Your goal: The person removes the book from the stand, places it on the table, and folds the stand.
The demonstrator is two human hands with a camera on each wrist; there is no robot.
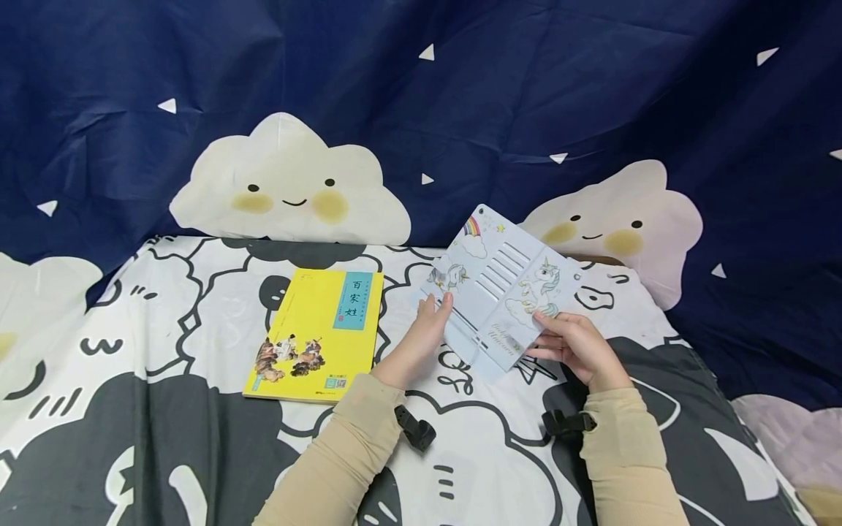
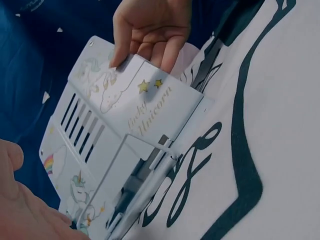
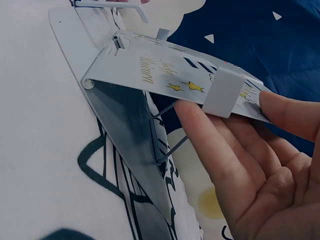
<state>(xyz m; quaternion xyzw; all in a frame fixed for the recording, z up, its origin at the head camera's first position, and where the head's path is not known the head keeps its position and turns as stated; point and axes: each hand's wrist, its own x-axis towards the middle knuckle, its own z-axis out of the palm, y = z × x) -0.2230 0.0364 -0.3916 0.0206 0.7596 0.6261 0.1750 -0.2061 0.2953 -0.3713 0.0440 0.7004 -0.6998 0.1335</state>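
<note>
Book stand (image 1: 488, 301), pale with unicorn prints, is held tilted between two hands over a patterned cloth (image 1: 470, 438), to the right of a yellow book (image 1: 312, 329). The right hand (image 1: 579, 343) pinches its edge, thumb on the printed face, fingers curled beneath. The left hand (image 1: 419, 332) grips the lower left edge, thumb in front; the panel hides most of its fingers in the head view, and the left wrist view cuts the hand off at the side. Only the right wrist view shows the underside, with a base plate (image 3: 125, 130) angled away and dark wire props (image 3: 156, 141). The left wrist view makes the "Lucky Unicorn" lettering clearer. Whether the base plate touches the cloth cannot be told.
</note>
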